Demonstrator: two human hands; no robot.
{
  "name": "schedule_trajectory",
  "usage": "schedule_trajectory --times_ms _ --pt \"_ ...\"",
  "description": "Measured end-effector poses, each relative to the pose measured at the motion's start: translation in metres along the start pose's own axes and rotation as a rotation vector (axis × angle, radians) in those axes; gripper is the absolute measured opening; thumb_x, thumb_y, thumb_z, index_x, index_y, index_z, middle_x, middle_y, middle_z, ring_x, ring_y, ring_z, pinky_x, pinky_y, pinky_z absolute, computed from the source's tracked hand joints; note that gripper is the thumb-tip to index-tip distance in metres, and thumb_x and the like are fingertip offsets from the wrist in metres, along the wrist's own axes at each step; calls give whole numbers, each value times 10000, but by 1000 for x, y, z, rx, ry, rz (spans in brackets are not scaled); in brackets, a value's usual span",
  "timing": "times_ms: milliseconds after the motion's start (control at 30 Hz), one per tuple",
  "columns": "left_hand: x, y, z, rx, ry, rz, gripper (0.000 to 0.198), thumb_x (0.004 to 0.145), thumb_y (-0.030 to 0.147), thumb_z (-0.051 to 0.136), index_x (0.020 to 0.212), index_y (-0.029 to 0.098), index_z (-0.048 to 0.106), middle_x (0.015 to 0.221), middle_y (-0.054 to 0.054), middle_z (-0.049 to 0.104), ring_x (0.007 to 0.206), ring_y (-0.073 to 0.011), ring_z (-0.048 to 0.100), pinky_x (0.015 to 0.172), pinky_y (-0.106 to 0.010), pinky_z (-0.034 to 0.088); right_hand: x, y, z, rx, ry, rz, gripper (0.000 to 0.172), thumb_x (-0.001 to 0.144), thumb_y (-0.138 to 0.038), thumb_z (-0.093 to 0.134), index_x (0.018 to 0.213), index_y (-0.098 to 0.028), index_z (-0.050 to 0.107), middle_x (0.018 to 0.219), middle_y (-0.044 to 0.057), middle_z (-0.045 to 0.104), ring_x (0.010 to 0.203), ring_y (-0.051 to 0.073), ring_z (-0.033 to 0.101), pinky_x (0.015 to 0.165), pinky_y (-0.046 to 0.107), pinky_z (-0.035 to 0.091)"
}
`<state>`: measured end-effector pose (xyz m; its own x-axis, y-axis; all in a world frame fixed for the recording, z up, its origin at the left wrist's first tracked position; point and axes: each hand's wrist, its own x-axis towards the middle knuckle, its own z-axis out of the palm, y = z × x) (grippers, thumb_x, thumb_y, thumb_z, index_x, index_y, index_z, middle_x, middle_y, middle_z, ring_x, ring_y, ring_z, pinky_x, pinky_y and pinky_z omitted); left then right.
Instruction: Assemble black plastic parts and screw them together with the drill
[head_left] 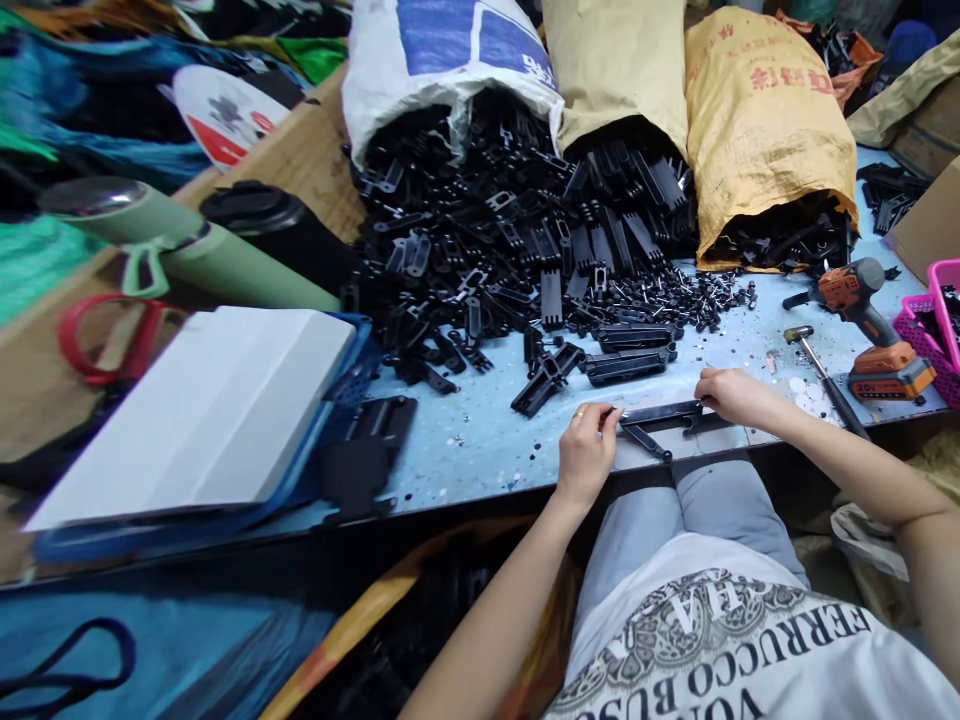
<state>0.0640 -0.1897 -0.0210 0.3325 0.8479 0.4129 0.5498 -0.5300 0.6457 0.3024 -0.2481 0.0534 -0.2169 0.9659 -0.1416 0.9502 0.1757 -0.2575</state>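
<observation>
At the front edge of the blue table lies a long black plastic part (660, 411) with arms angling off it toward me. My left hand (589, 450) pinches its left end, fingers closed. At the opposite end, my right hand (731, 395) has its thumb and fingertips pressed together on the same part; any small piece between them is too small to make out. Just beyond my hands rest similar black assemblies (630, 365), stacked side by side. Another black assembly (547, 378) lies crosswise to their left.
Loose black parts (465, 240) spill from a white sack (450, 60), with small pins (701, 300) heaped nearby. To the right are a hammer (825, 380), an orange cordless drill (870, 320) and a pink basket (930, 310). A white box (202, 410) and green bottle (225, 255) stand left.
</observation>
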Motion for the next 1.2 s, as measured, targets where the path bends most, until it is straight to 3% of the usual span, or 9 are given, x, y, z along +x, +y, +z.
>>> schedule_trajectory --times_ms 267,467,600,667,767,867,1000,1100,1200 --pt "-7 -1 6 273 -166 247 295 924 288 362 937 154 624 869 -108 655 790 -201 609 737 -326 478 1 -6 15 -63 -19 16 190 777 -43 549 849 -183 654 813 49 643 676 164 605 619 248 389" --pt "-14 -8 8 308 -189 325 357 895 321 430 1185 167 570 1143 -161 622 1127 -279 539 955 -457 398 -27 19 43 71 218 -117 333 911 -365 474 1200 -225 562 1123 86 616 960 184 607 779 279 471" --pt "-6 0 17 287 -388 513 434 892 357 429 1276 165 495 1264 -152 558 1236 -276 457 1069 -493 287 -36 38 65 106 283 -226 408 894 -414 497 1253 -221 526 1127 97 616 976 183 588 823 310 470" --pt "2 8 25 291 -509 587 484 882 401 446 1293 147 470 1278 -163 540 1212 -276 474 1035 -466 338 -35 44 69 68 264 -219 437 876 -459 515 1235 -210 534 1104 104 620 959 188 582 810 312 459" --pt "17 21 37 358 -587 547 534 868 462 457 1253 94 495 1135 -192 599 1055 -276 558 871 -399 448 -32 52 70 -72 228 -49 507 807 -606 525 1019 -156 624 934 118 637 851 203 581 733 297 430" --pt "30 31 39 421 -574 461 473 889 489 387 968 93 634 867 -161 643 847 -249 595 703 -342 461 -33 55 63 -153 230 35 589 792 -703 433 722 -144 605 696 83 594 658 170 545 617 259 376" --pt "25 43 11 249 -514 517 534 917 509 254 699 159 593 663 -85 609 628 -183 563 561 -288 404 -49 35 33 -44 337 -318 605 882 -654 287 602 -170 519 567 34 520 512 124 459 518 247 300" --pt "3 63 -26 -181 -470 590 557 937 472 156 639 185 529 557 -34 544 519 -135 501 515 -266 369 -66 -3 6 205 361 -617 563 923 -588 268 582 -187 466 501 1 447 459 110 415 481 251 281" --pt "-20 89 -56 -510 -450 574 570 940 457 103 653 189 516 536 -21 521 492 -124 473 506 -269 359 -76 -43 2 556 415 -786 536 939 -561 235 600 -202 443 460 -19 391 427 106 405 464 248 301"
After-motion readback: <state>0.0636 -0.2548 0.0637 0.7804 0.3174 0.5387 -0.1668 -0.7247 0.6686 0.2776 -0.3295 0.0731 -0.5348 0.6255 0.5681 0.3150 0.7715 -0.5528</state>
